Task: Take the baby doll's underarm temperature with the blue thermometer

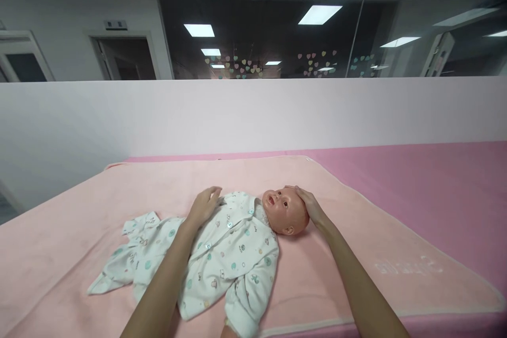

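A baby doll (283, 211) lies on its back on a pink blanket, its head to the right, in a white outfit (233, 248) with small coloured prints. Its trousers (146, 253) stretch to the left. My right hand (309, 205) rests on the top of the doll's head, fingers extended over the forehead. On the far side of the doll's torso is my left hand (205, 205), fingers extended and holding nothing, beside the outfit. One doll hand shows at the near sleeve's end.
The light pink blanket (340, 285) lies over a darker pink cover (428, 190). Behind the surface stands a low white partition (253, 116), with a window (261, 37) and a doorway (127, 58) beyond.
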`<move>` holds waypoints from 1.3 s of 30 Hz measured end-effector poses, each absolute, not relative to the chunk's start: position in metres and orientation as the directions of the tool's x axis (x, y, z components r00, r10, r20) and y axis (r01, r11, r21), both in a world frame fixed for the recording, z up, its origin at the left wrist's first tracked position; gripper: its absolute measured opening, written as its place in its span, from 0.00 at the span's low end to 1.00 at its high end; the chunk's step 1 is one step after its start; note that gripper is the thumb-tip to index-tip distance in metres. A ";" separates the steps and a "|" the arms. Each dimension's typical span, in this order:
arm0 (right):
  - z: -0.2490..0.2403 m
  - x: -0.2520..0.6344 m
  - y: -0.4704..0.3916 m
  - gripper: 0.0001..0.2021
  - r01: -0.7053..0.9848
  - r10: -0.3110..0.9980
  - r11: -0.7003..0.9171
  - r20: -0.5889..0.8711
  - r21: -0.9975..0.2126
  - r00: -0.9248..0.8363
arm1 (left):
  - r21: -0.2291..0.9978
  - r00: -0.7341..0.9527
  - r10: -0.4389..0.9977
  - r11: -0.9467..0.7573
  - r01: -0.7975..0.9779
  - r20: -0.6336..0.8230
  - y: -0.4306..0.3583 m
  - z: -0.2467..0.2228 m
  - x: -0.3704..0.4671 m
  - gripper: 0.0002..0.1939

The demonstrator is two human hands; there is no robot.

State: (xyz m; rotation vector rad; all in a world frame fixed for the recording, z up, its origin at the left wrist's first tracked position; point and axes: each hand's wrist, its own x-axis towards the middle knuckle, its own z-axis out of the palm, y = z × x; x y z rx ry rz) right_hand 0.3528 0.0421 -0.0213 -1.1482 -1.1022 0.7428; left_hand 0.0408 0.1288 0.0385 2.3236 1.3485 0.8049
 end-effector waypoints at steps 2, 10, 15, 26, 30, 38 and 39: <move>-0.023 0.353 0.043 0.27 0.068 0.887 0.301 0.305 -0.951 0.346 | 0.570 0.309 0.802 -0.586 0.576 0.512 0.099 0.054 0.043 0.25; -0.027 0.353 0.048 0.30 0.098 0.851 0.339 0.349 -0.936 0.392 | 0.522 0.442 0.683 -0.730 0.441 0.582 0.027 0.023 0.213 0.24; -0.024 0.352 0.046 0.31 0.129 0.845 0.333 0.356 -0.934 0.399 | 0.517 0.438 0.701 -0.712 0.475 0.563 0.046 -0.011 0.290 0.30; -0.025 0.352 0.051 0.30 0.113 0.859 0.338 0.355 -0.934 0.369 | 0.482 0.378 0.742 -0.655 0.581 0.553 0.059 -0.028 0.316 0.32; -0.026 0.353 0.052 0.30 0.098 0.869 0.326 0.338 -0.940 0.362 | 0.438 0.437 0.710 -0.694 0.572 0.552 0.065 -0.025 0.289 0.33; -0.027 0.353 0.050 0.31 0.080 0.877 0.309 0.317 -0.948 0.362 | 0.460 0.338 0.758 -0.621 0.634 0.557 0.054 -0.029 0.319 0.32; -0.027 0.353 0.050 0.31 0.076 0.879 0.307 0.314 -0.949 0.360 | 0.471 0.311 0.772 -0.599 0.647 0.554 0.053 -0.030 0.325 0.32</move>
